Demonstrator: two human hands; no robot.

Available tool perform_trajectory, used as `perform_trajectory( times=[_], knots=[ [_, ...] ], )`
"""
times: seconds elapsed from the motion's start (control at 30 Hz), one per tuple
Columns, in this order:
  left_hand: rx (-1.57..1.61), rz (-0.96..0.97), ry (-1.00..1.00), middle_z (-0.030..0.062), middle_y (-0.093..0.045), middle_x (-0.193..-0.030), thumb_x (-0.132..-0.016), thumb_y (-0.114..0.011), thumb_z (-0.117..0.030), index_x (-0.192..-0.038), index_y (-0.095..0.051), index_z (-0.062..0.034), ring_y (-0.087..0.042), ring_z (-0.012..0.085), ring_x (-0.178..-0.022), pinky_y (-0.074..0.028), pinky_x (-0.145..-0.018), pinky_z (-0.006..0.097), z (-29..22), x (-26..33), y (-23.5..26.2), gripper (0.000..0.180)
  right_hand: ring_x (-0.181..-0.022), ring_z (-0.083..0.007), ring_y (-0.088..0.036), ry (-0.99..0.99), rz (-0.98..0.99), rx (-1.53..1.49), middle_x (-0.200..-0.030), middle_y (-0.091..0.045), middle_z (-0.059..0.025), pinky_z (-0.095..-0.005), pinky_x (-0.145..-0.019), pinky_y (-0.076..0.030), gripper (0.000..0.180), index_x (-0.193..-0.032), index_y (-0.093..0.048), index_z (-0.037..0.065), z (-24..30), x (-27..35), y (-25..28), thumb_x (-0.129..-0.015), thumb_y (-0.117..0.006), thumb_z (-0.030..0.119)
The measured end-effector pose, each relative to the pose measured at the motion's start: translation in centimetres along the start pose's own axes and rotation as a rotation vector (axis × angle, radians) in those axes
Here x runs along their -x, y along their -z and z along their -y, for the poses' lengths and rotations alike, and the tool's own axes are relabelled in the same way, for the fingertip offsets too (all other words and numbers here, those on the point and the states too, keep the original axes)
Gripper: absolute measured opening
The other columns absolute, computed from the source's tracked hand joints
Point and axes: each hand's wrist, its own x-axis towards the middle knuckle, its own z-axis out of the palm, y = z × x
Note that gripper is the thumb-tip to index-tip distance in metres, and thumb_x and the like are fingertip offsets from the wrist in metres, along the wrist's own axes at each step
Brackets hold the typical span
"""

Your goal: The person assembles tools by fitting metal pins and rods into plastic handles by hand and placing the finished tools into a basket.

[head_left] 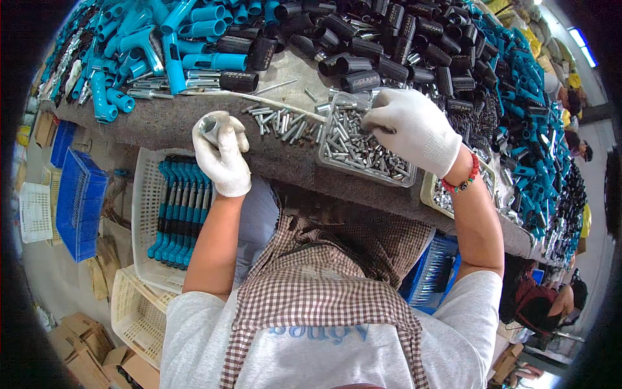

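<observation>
Left hand (221,155) in white glove at centre left, fingers curled around a short metal tube (210,126), right hand (409,128) centre right, fingertips seemingly pinched on a small piece, over clear tray (395,179) of metal pins.

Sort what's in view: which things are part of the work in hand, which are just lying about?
In hand:
- left hand, holding a metal socket
- right hand, reaching into the clear tray of small metal pins
- loose pins on the bench

Lying about:
- blue handles
- black grips
- white basket of finished tools
- blue crate
</observation>
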Motion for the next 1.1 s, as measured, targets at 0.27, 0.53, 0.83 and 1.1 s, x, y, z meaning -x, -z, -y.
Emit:
perform_trajectory(
  times=[0.27,0.53,0.83,1.1],
  knots=[
    [-0.028,0.019,-0.032,0.0060,-0.058,-0.080,-0.099,-0.049,-0.022,-0.107,-0.052,-0.0055,-0.043,0.0092,-0.054,-0.037,-0.049,0.024,0.2,0.1,0.2,0.019,-0.081,-0.0317,-0.061,0.008,0.096,0.112,-0.085,-0.058,-0.0131,-0.0413,-0.071,-0.050,0.021,-0.090,-0.066,0.005,0.9,-0.1,0.4,-0.071,-0.067,0.015],
    [-0.005,0.012,-0.019,0.0056,-0.058,-0.078,-0.098,-0.050,-0.021,-0.106,-0.052,-0.0054,-0.044,0.0091,-0.054,-0.036,-0.048,0.023,0.5,0.2,0.2,0.018,-0.083,-0.0351,-0.061,-0.061,0.099,-0.025,-0.086,-0.060,-0.0164,-0.0433,-0.074,-0.050,0.023,-0.088,-0.062,0.002,1.2,2.2,2.0,-0.074,-0.066,0.020],
    [-0.031,-0.014,-0.006,0.0051,-0.058,-0.077,-0.098,-0.052,-0.021,-0.104,-0.052,-0.0051,-0.044,0.0088,-0.055,-0.036,-0.048,0.023,0.4,0.2,0.2,0.018,-0.082,-0.0339,-0.060,-0.190,-0.068,-0.083,-0.085,-0.060,-0.0137,-0.0413,-0.072,-0.050,0.015,-0.091,-0.064,0.004,0.4,4.0,1.7,-0.077,-0.064,0.011],
    [-0.022,0.003,-0.021,0.0052,-0.059,-0.078,-0.098,-0.052,-0.021,-0.105,-0.052,-0.0047,-0.044,0.0088,-0.055,-0.036,-0.049,0.023,0.5,0.2,0.2,0.018,-0.080,-0.0326,-0.061,-0.050,-0.087,-0.108,-0.083,-0.060,-0.0124,-0.0416,-0.071,-0.050,0.013,-0.086,-0.068,0.007,1.3,3.1,0.2,-0.076,-0.065,0.012]
  ],
)
